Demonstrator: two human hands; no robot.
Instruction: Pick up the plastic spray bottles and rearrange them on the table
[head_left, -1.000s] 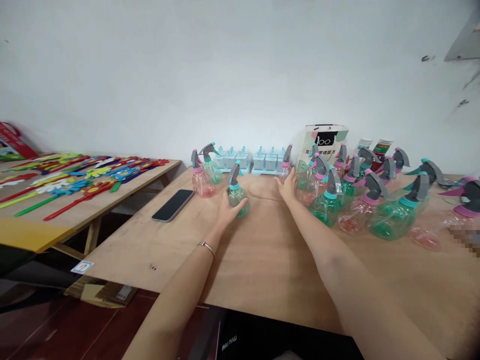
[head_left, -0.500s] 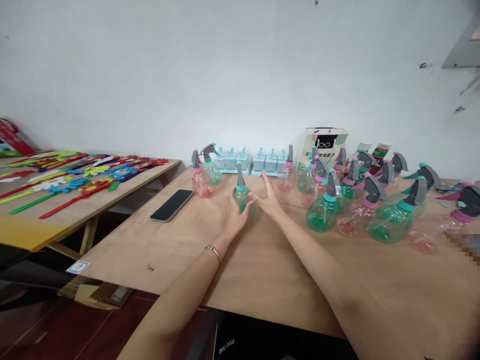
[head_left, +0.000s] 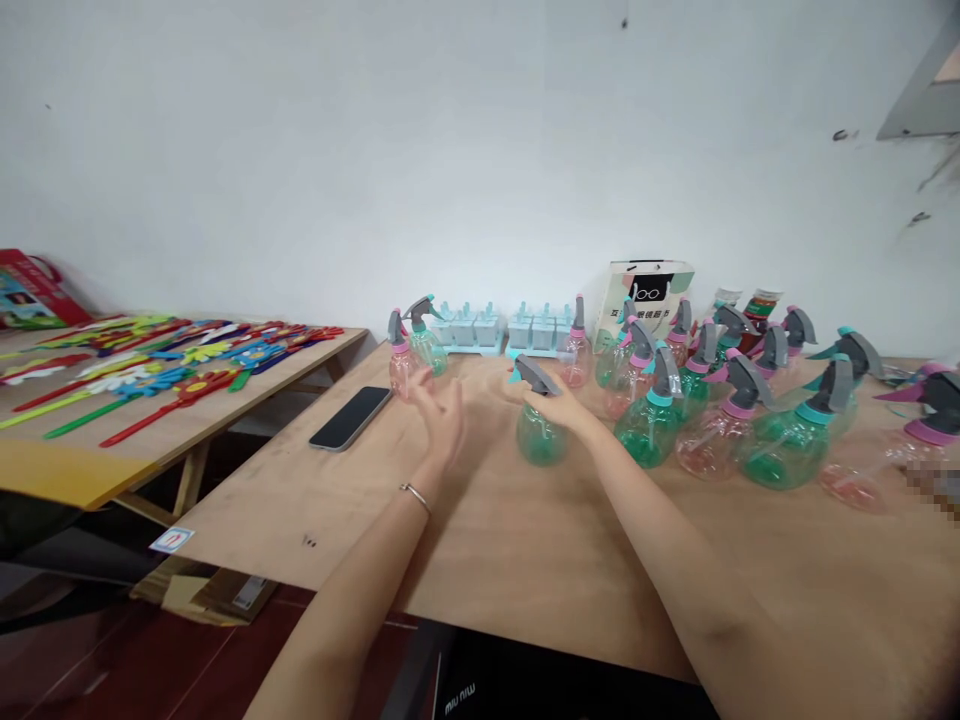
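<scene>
My right hand (head_left: 556,402) is closed round the neck of a green spray bottle (head_left: 541,440) with a grey and turquoise trigger head. The bottle is near the middle of the wooden table, roughly upright and slightly blurred; I cannot tell whether its base touches the wood. Empty and with fingers apart, my left hand (head_left: 441,420) reaches forward, smeared a little by motion. Just beyond its fingertips stands a pink spray bottle (head_left: 402,368), partly covered by them. Behind that is another green spray bottle (head_left: 429,350).
A phone (head_left: 350,418) lies to the left. Light-blue popsicle moulds (head_left: 476,332) line the wall beside a pink spray bottle (head_left: 576,358). Several pink and green bottles crowd the right, before a paper bag (head_left: 611,300). A neighbouring table (head_left: 97,475) bears colourful hand-shaped and flower-shaped sticks.
The green spray bottle has gone from my left hand to my right, moving right and nearer to me. My left hand has let go and shifted left towards the pink bottle.
</scene>
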